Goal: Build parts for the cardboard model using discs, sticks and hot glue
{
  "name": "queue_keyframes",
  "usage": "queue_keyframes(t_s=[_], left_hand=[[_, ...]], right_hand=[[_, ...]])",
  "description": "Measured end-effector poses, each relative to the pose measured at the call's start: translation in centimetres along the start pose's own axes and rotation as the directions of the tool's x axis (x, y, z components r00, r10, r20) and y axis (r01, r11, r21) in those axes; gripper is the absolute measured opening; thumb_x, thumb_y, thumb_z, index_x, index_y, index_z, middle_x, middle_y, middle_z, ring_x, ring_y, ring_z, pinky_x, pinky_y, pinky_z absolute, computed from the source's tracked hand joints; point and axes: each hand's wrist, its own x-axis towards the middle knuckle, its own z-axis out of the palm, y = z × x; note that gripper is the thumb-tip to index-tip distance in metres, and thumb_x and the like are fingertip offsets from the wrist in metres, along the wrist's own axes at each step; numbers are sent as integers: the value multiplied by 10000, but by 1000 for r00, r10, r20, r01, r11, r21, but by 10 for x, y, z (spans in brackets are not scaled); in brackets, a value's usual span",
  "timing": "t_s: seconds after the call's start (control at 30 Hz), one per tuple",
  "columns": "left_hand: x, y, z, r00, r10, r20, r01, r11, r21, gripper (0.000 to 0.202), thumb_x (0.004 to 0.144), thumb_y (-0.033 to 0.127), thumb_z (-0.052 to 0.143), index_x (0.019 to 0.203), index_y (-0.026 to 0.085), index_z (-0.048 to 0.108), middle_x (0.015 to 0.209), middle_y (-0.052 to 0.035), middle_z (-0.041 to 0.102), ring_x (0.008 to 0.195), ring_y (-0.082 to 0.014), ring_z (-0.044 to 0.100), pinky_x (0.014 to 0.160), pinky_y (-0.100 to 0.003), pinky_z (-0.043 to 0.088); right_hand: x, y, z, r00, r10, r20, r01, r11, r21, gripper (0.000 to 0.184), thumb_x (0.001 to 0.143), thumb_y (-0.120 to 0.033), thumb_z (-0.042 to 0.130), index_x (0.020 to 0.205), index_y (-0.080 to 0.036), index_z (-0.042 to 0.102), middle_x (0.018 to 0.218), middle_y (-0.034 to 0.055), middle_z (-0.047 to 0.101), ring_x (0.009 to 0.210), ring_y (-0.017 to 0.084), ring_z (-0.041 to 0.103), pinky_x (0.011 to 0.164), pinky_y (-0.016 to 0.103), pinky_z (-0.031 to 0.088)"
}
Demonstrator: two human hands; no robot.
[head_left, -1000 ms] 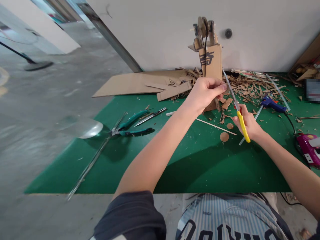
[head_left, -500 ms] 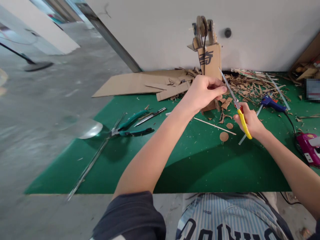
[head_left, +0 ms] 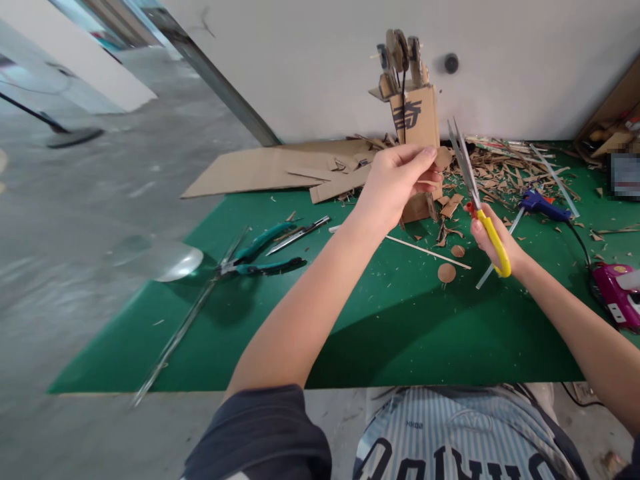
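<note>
In the head view, the left hand point(head_left: 397, 175) is pinching a disc point(head_left: 444, 159) at two o'clock from centre. The right hand point(head_left: 509, 243) is gripping scissors point(head_left: 474, 190), their blades standing slightly parted at the disc's three o'clock. Pliers point(head_left: 229, 267) are lying at the left hand's eight o'clock.

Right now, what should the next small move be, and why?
Probably turn the cardboard disc slightly in the left hand's grip, then bring its edge between the blades. The yellow-handled scissors in the right hand look slightly open, and they appear beside the disc without touching it.
</note>
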Motion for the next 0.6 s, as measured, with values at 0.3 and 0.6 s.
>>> queue_keyframes(t_s=[0.3,0.6], left_hand=[[-4,-9,12,996,-86,20,88,992,-91,149,925,278,673,1040,202,730,973,-42,784,953,-172,778,787,-256,602],[-4,-11,12,997,-75,-6,75,996,-57,170,897,280,715,1049,220,761,1002,-50,797,920,-190,787,768,-278,609]], right_hand=[[-1,6,2,999,-46,21,45,999,28,634,909,-771,499,1262,-249,430,776,-44,402,631,119,372,539,283,329],[-2,5,3,1000,-16,-11,16,1000,-24,628,912,-776,478,1241,-243,439,768,-41,438,637,132,410,548,283,368]])
